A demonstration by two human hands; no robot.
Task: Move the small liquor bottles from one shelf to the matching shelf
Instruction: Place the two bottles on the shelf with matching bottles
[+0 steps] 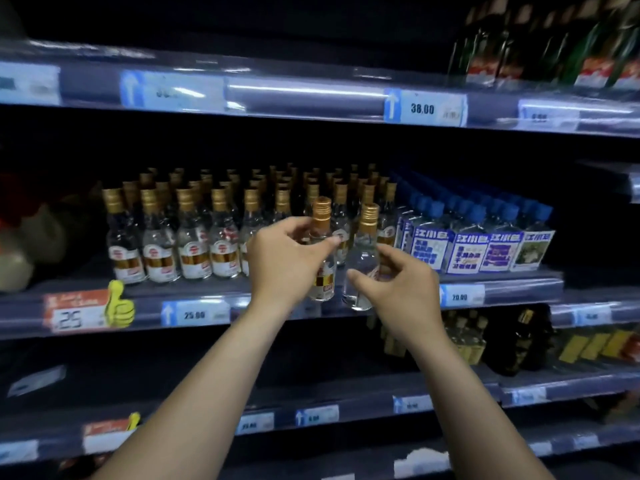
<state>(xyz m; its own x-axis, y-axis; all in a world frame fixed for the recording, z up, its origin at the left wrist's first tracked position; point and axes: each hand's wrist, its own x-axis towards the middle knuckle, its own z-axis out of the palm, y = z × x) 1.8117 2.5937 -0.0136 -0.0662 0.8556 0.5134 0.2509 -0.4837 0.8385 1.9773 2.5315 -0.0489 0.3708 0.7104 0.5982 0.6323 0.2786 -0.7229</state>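
Note:
Several small clear liquor bottles with gold caps [192, 244] stand in rows on the middle shelf [502, 289]. My left hand [287, 258] grips one gold-capped bottle [321, 220] by its upper body, label facing me. My right hand [398, 282] holds a second gold-capped bottle [363, 258] with its plain side toward me. Both bottles hang upright side by side just in front of the shelf's front edge, before the rows.
Blue-capped bottles with blue and white labels [485, 244] fill the right of the same shelf. Price tags [195, 314] line the shelf rail. Tall green bottles [540, 46] stand on the top shelf at right. Dark boxed bottles [512, 341] sit on the lower shelf.

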